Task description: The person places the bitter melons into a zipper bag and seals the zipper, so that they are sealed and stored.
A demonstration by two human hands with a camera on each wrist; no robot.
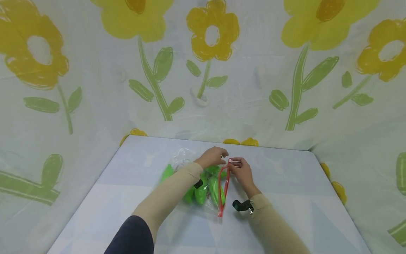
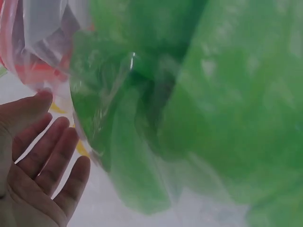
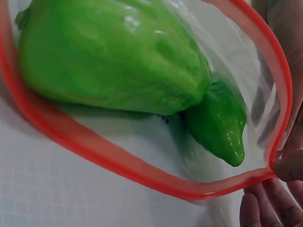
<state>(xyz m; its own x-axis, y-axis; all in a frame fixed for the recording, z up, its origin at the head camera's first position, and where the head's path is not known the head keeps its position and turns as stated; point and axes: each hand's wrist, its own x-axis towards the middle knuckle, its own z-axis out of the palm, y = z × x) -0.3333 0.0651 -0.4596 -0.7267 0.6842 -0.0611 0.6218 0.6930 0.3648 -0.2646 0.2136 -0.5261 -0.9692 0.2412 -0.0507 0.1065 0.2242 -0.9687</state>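
Note:
A clear zip bag (image 1: 210, 208) with a red zip edge (image 3: 137, 178) lies on the table, its mouth gaping toward the right. Inside are several glossy green fruit- or vegetable-like pieces: a large plump one (image 3: 109, 56) and a smaller pointed one (image 3: 220, 120) show in the right wrist view. My right hand (image 1: 242, 173) pinches the red edge at the mouth's far corner, beside a small white piece (image 1: 230, 161). Across from it, my left hand (image 1: 213, 157) reaches over the bag with fingers loosely bent and nothing in them; its thumb tip is close by the bag's red corner (image 2: 42, 73).
The pale table (image 1: 272, 169) has its far edge just beyond the hands. A white curtain with yellow flowers (image 1: 241, 88) hangs behind and at both sides. Dark wrist cameras (image 1: 242, 205) sit on the sleeves.

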